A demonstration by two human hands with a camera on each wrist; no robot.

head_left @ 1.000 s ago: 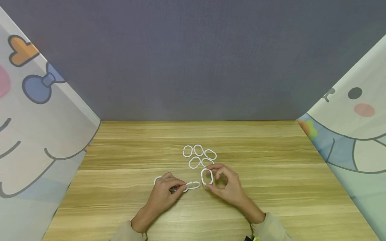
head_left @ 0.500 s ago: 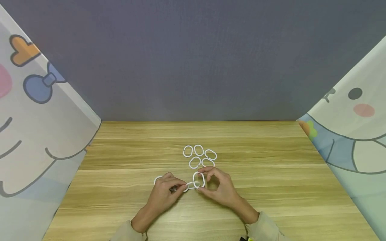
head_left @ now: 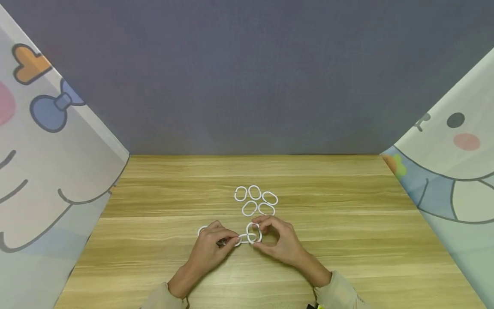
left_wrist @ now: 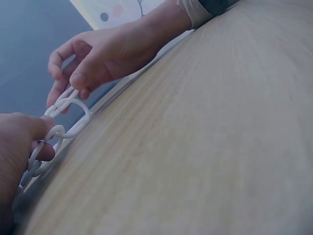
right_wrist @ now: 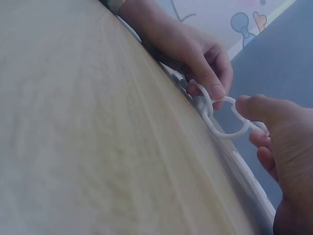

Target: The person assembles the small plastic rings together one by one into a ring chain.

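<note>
My left hand [head_left: 211, 245] pinches a white plastic chain link [head_left: 238, 243] between thumb and forefinger, low over the wooden table. Joined to it, the chain's end link [head_left: 245, 242] reaches out to the right. Part of another white link [head_left: 200, 230] shows behind the left hand; its knuckles hide the chain's middle. With thumb and fingertips, my right hand [head_left: 284, 243] holds a separate oval link [head_left: 260, 234] upright. This link overlaps the end link, and both look crossed in the right wrist view. Whether its gap has passed over the end link, I cannot tell.
Several loose white links [head_left: 254, 186] lie in a cluster on the wooden table [head_left: 347, 223], just beyond the hands. A grey panel [head_left: 254, 86] rises at the table's far edge. Cartoon-printed cloths [head_left: 436, 171] stand along both sides.
My right hand has moved left with its link, from beside the chain to overlapping the end link, and has dipped slightly. My left hand has stayed in place.
</note>
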